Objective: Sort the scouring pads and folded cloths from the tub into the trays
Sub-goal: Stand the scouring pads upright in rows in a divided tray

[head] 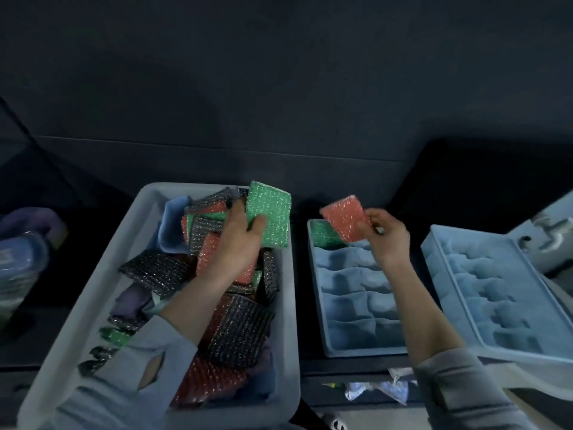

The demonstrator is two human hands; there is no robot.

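Head view: glittery green pad (270, 214), red pad (344, 216).

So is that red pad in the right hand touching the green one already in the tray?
Cannot tell. In the head view the red pad overlaps the green pad in the tray, with no gap or contact plainly visible.

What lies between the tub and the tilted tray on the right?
In the head view, a divided blue tray lies between the tub and the tilted tray.

Perhaps crumpled wrappers (376, 391); stacked containers (21, 262).
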